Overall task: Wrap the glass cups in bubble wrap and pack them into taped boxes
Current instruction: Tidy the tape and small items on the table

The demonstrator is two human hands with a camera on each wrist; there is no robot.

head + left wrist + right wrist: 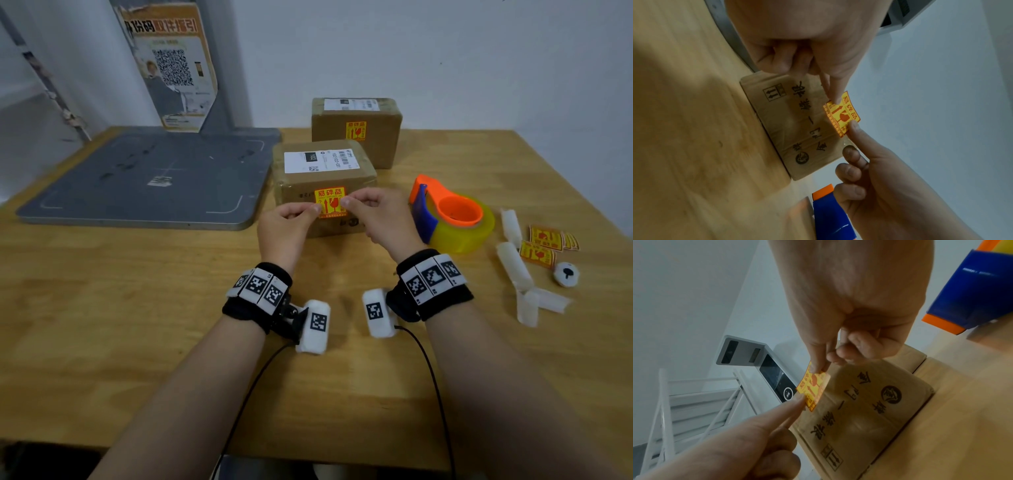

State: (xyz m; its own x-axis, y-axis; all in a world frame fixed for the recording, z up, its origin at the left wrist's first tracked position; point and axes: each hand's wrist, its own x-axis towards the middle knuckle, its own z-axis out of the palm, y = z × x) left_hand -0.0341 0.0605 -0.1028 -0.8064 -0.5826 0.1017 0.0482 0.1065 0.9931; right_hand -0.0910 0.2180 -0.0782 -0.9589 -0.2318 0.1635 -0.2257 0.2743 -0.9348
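Fingertips (pixel 313 209) of the left hand (pixel 284 226) pinch one side edge of a yellow-and-red fragile sticker (pixel 330 202), while the right hand (pixel 373 216) pinches the opposite edge between thumb and forefinger, its other fingers curled in. Both hands hold the sticker against the near side of the nearer taped cardboard box (pixel 322 178), close to that face's upper edge; whether it is fully stuck down cannot be told. This box stands on the wooden table (pixel 137 308) and carries a white shipping label (pixel 320 161) on top. Behind it, touching or just beside its far right corner, stands a second taped box (pixel 356 130) already bearing its own fragile sticker. Right of the nearer box lies an orange-and-blue tape dispenser (pixel 448 216) with a yellow roll, and farther right lie spare stickers (pixel 544 240) and white backing strips (pixel 513 263). Left of the box rests a grey flat board (pixel 154 178).
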